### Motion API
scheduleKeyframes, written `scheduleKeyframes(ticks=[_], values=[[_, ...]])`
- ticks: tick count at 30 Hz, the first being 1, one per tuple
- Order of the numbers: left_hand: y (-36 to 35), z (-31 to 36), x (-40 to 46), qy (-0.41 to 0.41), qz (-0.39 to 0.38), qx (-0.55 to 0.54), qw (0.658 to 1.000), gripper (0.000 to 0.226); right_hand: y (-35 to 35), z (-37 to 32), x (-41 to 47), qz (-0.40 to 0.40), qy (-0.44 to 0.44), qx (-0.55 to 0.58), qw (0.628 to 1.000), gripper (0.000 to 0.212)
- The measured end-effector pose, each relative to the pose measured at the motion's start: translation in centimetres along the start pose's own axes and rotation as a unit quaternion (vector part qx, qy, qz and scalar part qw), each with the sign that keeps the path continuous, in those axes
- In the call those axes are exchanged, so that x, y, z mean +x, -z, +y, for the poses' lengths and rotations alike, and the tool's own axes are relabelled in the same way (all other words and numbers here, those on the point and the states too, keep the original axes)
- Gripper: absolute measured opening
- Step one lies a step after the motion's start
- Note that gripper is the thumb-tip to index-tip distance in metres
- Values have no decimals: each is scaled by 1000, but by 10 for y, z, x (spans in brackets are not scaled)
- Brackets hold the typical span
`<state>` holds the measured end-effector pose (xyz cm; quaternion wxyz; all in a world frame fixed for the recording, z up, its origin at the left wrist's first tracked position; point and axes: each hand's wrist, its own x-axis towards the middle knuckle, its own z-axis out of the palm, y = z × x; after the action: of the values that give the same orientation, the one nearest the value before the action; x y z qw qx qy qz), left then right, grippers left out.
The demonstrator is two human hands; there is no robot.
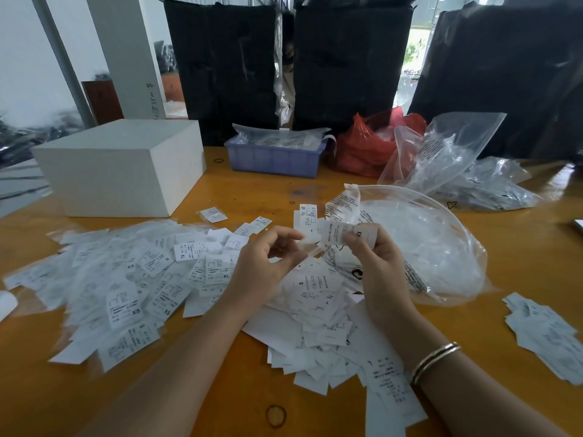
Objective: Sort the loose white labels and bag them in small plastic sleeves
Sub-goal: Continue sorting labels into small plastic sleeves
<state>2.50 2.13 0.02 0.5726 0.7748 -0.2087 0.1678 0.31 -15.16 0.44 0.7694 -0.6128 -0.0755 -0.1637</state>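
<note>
A wide heap of loose white labels (151,279) printed with sizes such as XS, S, L and XL covers the wooden table (239,389). My right hand (375,266) pinches a small stack of white labels (344,233) above the heap. My left hand (268,260) is beside it with fingers curled, its fingertips on a thin clear piece (304,244) that looks like a small sleeve. Right behind my hands lies a large clear bag of small plastic sleeves (426,244). One filled small sleeve (212,214) lies apart on the table.
A white foam block (120,167) stands at the back left. A blue tray (274,159) with plastic sits at the back centre, a red bag (362,149) and more clear bags (451,159) to its right. A separate label pile (542,332) lies at right. Black wrapped bundles (347,64) stand behind.
</note>
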Motion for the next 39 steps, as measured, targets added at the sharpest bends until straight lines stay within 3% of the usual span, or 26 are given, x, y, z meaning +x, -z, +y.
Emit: scheduleKeyframes(ticks=[14, 19, 24, 31, 39], values=[[1, 4, 0, 25, -12, -64, 998, 23, 4, -1, 1, -45, 8, -40, 998, 4], [-1, 5, 1, 33, -23, -66, 997, 19, 1, -2, -1, -55, 25, -115, 992, 18], [0, 5, 1, 36, -38, -43, 998, 17, -3, -2, -3, -64, 51, -198, 977, 10], [1, 6, 1, 32, -31, -42, 998, 16, 0, -7, -2, 23, 42, -102, 994, 6], [0, 14, -2, 49, -90, -74, 992, 7, -3, -5, -5, -19, 40, -63, 997, 20]])
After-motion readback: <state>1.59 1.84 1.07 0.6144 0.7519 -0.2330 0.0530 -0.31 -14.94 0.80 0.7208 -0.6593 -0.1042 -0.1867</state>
